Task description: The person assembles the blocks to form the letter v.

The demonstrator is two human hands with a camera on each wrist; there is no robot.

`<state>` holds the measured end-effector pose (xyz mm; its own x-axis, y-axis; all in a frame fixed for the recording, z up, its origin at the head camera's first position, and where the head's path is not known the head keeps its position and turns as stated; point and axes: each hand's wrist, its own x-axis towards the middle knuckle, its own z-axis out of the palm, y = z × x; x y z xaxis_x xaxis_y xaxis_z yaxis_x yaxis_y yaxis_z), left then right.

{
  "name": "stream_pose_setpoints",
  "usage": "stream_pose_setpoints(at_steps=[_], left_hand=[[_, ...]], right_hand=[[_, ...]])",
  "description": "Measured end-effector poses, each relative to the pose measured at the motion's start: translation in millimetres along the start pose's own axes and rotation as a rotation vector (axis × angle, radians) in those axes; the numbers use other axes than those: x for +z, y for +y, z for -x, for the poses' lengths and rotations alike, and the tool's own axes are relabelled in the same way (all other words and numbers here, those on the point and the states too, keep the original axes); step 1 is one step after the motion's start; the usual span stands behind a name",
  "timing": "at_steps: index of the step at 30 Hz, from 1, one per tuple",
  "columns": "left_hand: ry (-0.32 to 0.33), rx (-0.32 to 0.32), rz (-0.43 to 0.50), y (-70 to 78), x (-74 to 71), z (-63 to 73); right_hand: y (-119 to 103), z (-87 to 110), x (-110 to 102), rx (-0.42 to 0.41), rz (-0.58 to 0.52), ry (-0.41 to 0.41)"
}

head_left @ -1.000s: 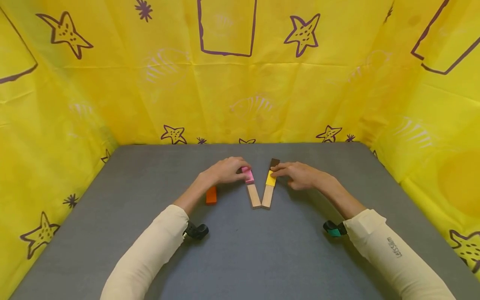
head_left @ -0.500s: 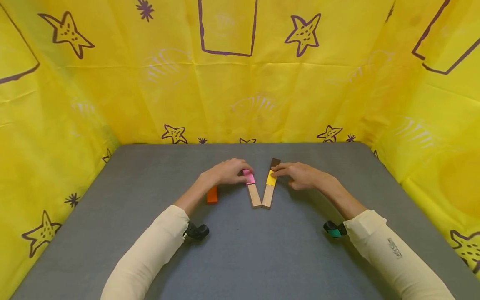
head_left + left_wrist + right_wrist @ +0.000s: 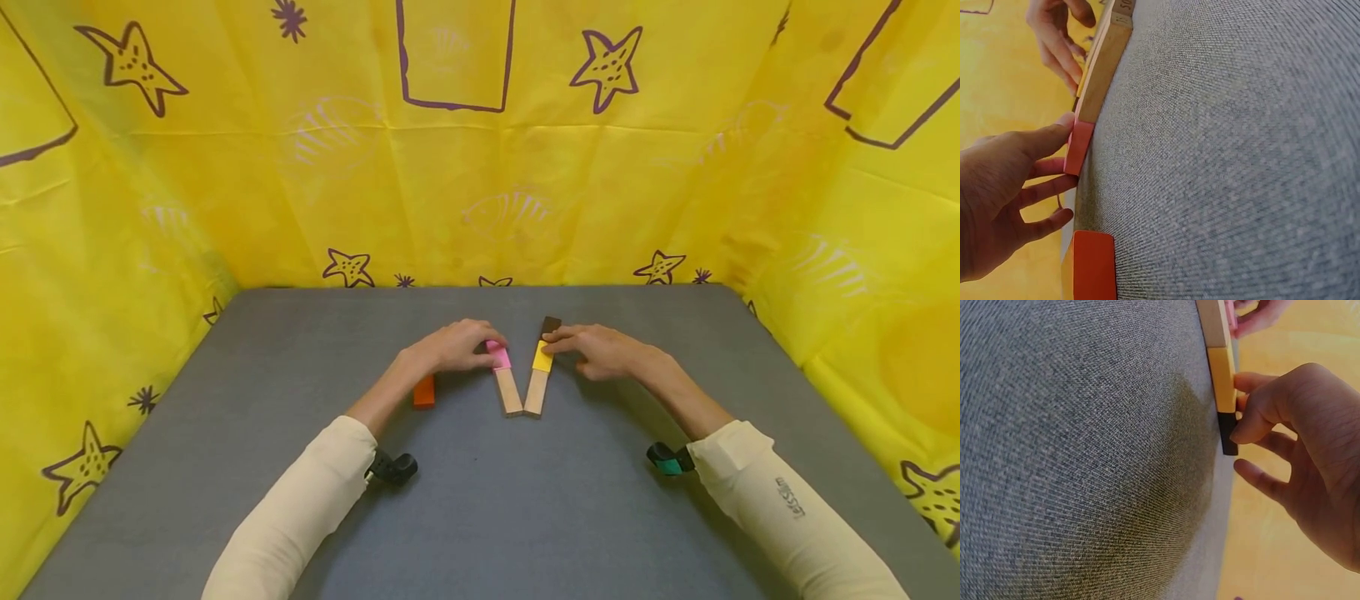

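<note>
My left hand pinches a pink block between thumb and fingers; the left wrist view shows the thumb at its upper edge by a wooden block. The pink block meets that wooden block's far end. A second wooden block leads to a yellow block and then a dark block. The two rows spread in a V from their near ends. Fingertips of my right hand rest on the yellow and dark blocks; its other fingers are spread in the right wrist view.
An orange block lies left of the V, partly hidden under my left forearm. The grey table is bounded at the back and sides by yellow cloth with starfish drawings.
My left hand has shifted slightly right and nearer, bringing the pink block from a small gap up against the left wooden block. My right hand has stayed still.
</note>
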<state>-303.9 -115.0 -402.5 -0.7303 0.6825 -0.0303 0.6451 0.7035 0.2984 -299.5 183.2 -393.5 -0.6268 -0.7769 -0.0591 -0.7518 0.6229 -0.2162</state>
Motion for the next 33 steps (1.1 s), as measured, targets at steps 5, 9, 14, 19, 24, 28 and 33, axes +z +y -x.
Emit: stream_pose_setpoints(at_steps=[5, 9, 14, 19, 24, 28, 33], left_hand=[[0.005, -0.003, 0.012, -0.3, -0.4, 2.1], [0.013, 0.001, 0.016, 0.1, 0.0, 3.3], [0.021, 0.0, 0.03, 0.7, -0.4, 4.8], [0.03, -0.007, 0.034, 0.7, 0.5, 4.7], [0.034, -0.018, 0.033, 1.1, 1.6, 4.9], [0.027, -0.021, 0.032, 1.5, 2.5, 5.6], [0.007, -0.028, 0.023, 3.4, 1.5, 6.6]], right_hand=[[-0.5, -0.5, 0.3, -0.006, -0.003, 0.003], [-0.8, -0.6, 0.7, -0.016, -0.006, 0.01], [-0.8, -1.0, 1.0, -0.038, -0.001, 0.026], [-0.2, -0.8, 1.0, -0.04, 0.004, 0.03], [0.8, 0.2, 1.4, -0.04, -0.002, 0.038], [0.4, 0.8, 2.0, -0.035, -0.007, 0.031], [0.2, 0.6, 1.4, -0.024, -0.015, 0.023]])
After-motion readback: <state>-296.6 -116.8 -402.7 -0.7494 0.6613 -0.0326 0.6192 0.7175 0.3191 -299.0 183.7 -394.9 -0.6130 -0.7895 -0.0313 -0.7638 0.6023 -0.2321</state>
